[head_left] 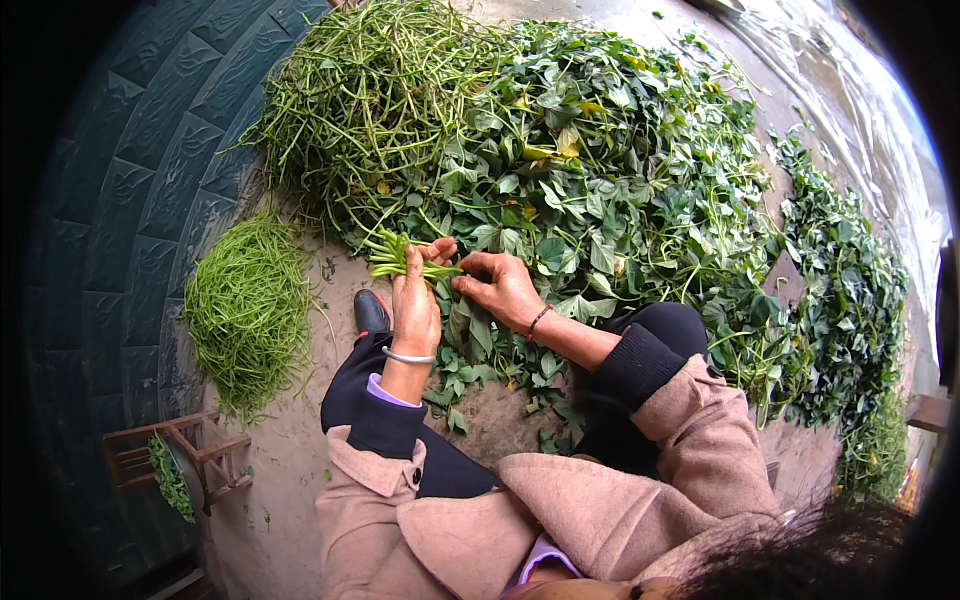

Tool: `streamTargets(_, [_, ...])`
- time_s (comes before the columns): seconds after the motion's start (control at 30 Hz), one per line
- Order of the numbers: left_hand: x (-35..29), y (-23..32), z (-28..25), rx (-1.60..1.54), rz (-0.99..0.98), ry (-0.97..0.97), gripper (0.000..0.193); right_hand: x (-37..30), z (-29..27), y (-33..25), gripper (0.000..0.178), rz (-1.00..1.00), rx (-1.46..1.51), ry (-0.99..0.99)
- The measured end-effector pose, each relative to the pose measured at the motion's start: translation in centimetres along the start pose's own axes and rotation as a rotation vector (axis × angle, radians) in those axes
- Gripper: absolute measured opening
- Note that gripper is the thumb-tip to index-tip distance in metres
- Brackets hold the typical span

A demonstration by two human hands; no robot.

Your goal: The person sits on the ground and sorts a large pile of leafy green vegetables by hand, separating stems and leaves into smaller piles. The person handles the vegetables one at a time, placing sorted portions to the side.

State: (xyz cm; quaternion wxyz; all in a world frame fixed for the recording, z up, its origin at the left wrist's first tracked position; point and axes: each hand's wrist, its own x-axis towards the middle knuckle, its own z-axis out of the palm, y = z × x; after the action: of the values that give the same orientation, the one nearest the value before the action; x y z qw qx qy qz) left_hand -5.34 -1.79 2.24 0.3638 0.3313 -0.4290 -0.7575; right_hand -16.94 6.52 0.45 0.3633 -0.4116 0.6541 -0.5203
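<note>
A small bunch of light green leaf stems (385,255) lies across my left hand (415,315), held under the thumb with the other fingers behind it. Its cut ends point left, and the thin ends reach toward my right hand (508,292). There my right thumb and forefinger are pinched together at the tip of a stem, which they largely hide. Just beyond both hands spreads a big heap of leafy green vines (600,170). Bare tangled vine stalks (370,110) are piled at the far left of that heap.
To the left, a mound of thin picked stems (250,315) sits on the concrete floor (290,470) beside a dark tiled wall (120,260). Nearer stands a small wooden stool (205,450) with leaves by it. More vines (840,290) and crumpled clear plastic sheeting (850,110) lie at the right.
</note>
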Motion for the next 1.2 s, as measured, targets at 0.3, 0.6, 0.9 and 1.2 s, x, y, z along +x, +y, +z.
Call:
streamTargets(0.3, [0.0,-0.5,-0.4,-0.038,-0.031,-0.098,0.032,0.7,0.3,0.8,0.016,0.137,0.259,0.087])
streamTargets(0.6, [0.8,0.5,-1.5,-0.104,0.012,0.062,0.033,1.0,-1.5,-0.4,0.016,0.202,0.579,-0.023])
streamTargets(0.9, [1.0,1.3,-2.5,-0.101,0.092,0.192,0.032,0.4,-0.8,-0.8,0.010,0.024,0.511,-0.345])
streamTargets(1.2, [-0.2,1.5,0.3,0.213,0.238,0.112,0.038,0.2,0.3,0.1,0.020,0.297,0.438,-0.343])
